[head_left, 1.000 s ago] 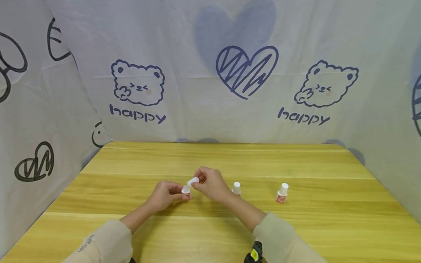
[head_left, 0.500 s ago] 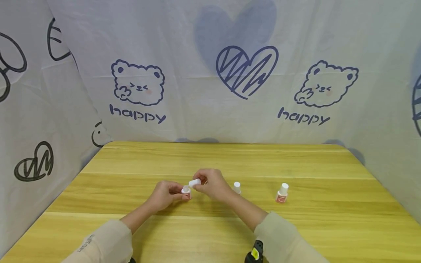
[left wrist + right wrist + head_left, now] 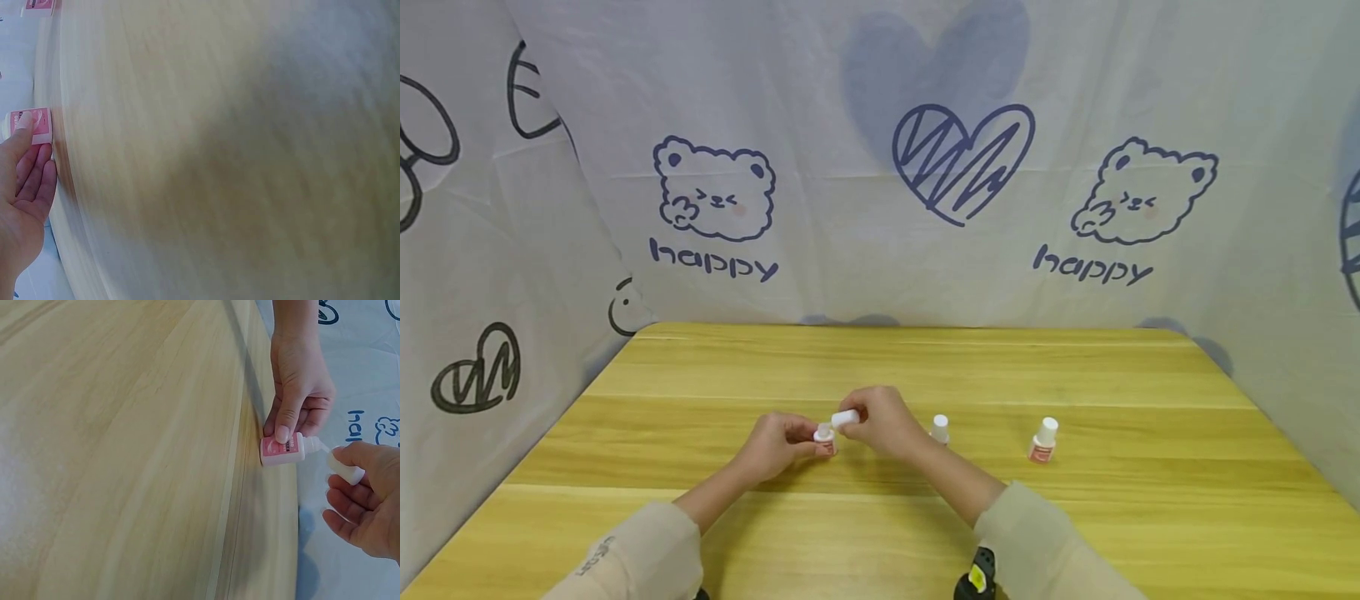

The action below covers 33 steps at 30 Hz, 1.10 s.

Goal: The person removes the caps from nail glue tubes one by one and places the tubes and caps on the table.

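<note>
My left hand (image 3: 778, 446) holds a small white bottle (image 3: 824, 442) upright on the table, thumb over its pink label. Its neck is uncovered. A white cap (image 3: 846, 418), tipped nearly sideways, is pinched between the thumb and fingers of my right hand (image 3: 883, 421), just right of the neck and slightly above it. The right wrist view shows a thin pale stem running from the cap (image 3: 345, 467) towards the mouth of the bottle (image 3: 281, 450). At the edge of the left wrist view, my left thumb (image 3: 24, 122) lies across the label.
Two similar capped bottles stand to the right: one bottle (image 3: 940, 428) partly behind my right forearm, another bottle (image 3: 1042, 442) farther right. The wooden table (image 3: 880, 533) ends at a white curtain (image 3: 850, 250) printed with bears and hearts.
My right hand has lowered slightly, and the cap in it has turned from a slant to nearly level. The left hand and the bottle have stayed in place.
</note>
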Motion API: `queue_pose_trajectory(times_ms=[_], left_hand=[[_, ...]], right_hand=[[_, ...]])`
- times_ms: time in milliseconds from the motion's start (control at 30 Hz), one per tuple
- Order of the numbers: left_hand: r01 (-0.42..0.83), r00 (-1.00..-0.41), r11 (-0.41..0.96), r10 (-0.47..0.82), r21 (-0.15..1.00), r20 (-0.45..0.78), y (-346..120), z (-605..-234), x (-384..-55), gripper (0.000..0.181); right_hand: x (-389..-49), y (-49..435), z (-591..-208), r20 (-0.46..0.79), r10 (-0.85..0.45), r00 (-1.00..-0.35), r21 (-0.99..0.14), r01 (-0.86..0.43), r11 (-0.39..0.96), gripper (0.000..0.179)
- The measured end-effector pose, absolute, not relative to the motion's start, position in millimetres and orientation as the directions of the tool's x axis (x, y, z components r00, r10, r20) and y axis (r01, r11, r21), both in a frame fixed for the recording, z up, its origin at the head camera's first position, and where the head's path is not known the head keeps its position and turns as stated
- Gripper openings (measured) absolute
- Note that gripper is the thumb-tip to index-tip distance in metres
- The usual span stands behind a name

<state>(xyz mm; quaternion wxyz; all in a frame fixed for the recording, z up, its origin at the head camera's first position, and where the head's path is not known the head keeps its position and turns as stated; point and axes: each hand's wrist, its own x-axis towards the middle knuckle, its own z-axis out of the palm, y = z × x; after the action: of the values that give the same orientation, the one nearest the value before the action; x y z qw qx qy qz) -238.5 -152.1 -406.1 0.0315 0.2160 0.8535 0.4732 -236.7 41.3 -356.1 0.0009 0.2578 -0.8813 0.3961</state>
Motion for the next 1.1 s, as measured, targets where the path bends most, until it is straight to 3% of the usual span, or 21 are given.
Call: queue_pose_trajectory(times_ms=[400, 1100], left_hand=[[0.375, -0.898, 0.48, 0.4, 0.793, 0.183, -152.1, -408.0, -240.4, 0.019], [0.374, -0.906, 0.518, 0.38, 0.769, 0.185, -152.0, -409.8, -242.6, 0.019]], right_hand=[[-235.5, 43.6, -357.0, 0.19, -0.486, -0.853, -0.622, -0.487, 0.613, 0.006], [-230.8, 51.2, -375.2, 0.253, -0.477, -0.842, -0.627, -0.518, 0.582, 0.004]])
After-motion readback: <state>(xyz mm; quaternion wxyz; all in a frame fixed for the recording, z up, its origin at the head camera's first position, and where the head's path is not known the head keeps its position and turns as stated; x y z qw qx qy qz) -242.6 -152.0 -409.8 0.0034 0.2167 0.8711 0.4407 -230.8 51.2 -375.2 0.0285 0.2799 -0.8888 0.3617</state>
